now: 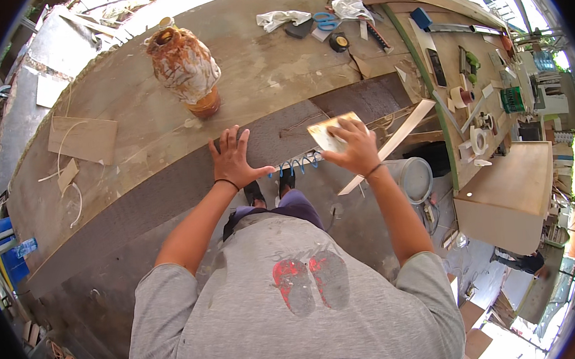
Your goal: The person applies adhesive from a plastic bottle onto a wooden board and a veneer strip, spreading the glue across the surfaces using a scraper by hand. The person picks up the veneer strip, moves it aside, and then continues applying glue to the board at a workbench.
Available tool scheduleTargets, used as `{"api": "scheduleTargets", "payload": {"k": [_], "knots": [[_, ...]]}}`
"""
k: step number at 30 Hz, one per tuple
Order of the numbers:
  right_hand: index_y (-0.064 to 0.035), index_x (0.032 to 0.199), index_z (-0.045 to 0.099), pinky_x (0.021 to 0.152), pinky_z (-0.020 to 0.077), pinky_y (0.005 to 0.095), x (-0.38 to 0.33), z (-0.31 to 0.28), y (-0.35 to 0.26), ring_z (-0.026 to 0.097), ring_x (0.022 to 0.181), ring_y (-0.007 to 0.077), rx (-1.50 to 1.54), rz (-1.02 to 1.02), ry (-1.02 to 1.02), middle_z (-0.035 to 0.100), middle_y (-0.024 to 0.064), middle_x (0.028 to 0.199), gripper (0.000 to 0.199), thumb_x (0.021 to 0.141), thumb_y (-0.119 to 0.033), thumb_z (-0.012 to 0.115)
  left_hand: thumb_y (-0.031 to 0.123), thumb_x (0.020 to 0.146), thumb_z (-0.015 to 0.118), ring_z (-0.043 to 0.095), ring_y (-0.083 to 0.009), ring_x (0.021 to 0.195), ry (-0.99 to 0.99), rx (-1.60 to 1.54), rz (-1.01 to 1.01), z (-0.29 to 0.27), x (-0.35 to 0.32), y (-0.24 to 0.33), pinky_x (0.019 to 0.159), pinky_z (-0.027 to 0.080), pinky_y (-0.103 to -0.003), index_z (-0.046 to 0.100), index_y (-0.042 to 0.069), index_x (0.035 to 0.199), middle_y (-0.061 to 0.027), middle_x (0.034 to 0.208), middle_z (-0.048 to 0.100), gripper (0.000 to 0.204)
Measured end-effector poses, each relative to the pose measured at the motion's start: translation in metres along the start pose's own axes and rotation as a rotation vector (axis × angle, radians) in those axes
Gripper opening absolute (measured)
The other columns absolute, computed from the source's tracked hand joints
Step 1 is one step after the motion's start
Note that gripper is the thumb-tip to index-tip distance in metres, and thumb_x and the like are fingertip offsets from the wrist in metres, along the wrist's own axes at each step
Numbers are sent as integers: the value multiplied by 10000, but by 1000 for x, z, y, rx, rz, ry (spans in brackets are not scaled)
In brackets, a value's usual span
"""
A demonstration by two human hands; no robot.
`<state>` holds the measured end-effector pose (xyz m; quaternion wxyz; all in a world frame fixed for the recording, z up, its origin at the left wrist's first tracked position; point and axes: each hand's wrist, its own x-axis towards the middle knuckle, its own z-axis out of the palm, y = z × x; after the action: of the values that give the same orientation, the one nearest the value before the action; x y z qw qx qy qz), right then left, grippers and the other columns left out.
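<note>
My right hand (355, 149) grips a flat pale spreader card (328, 132) and presses it on the dark grey strip (168, 191) that runs along the near edge of a long wooden panel (130, 117). On the same strip, a little to the left, my left hand (234, 158) lies flat with its fingers spread and holds nothing. A blue coiled hose (298, 164) hangs just below the strip between my hands.
A rust-stained can wrapped in cloth (183, 67) stands on the panel beyond my left hand. Rags, blue scissors (325, 21) and a tape measure (338, 41) lie farther back. A wooden slat (392, 144) leans at right, near a bucket (415, 177) and a cluttered bench (482, 99).
</note>
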<state>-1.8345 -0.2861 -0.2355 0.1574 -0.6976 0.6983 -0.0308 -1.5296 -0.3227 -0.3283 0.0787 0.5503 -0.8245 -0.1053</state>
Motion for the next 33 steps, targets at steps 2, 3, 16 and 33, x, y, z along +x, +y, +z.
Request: {"api": "scheduleTargets", "payload": {"k": [2, 3, 16, 33], "knots": [[-217, 1202, 682, 1028, 280, 620, 19, 11, -27, 400, 1338, 285, -28, -66, 72, 520, 106, 1409, 655, 663, -587, 727, 899, 555, 602, 224, -308, 1411, -30, 9, -4, -2, -1, 0, 1126, 71, -622, 405, 116, 1424, -120, 1484, 321, 1187], [-215, 1203, 682, 1025, 267, 636, 28, 19, -38, 386, 1350, 286, -39, -82, 87, 509, 116, 1419, 658, 663, -589, 725, 899, 555, 602, 224, -308, 1411, -28, 17, -6, -2, -1, -1, 1126, 71, -622, 405, 116, 1424, -120, 1484, 321, 1187], [-220, 1220, 674, 989, 268, 685, 47, 47, -58, 346, 1385, 298, -77, -39, 51, 487, 111, 1432, 664, 672, -592, 717, 839, 550, 655, 176, -313, 1438, -53, -30, -7, 2, -3, -2, 1129, 28, -654, 369, 181, 1460, -119, 1511, 270, 1159], [-238, 1230, 670, 991, 259, 748, 72, 37, -64, 382, 1355, 287, -122, -16, -52, 513, 85, 1386, 674, 669, -610, 697, 829, 544, 670, 206, -330, 1424, 0, -28, 21, 5, -1, -4, 1121, 41, -649, 379, 157, 1443, -133, 1498, 284, 1159]]}}
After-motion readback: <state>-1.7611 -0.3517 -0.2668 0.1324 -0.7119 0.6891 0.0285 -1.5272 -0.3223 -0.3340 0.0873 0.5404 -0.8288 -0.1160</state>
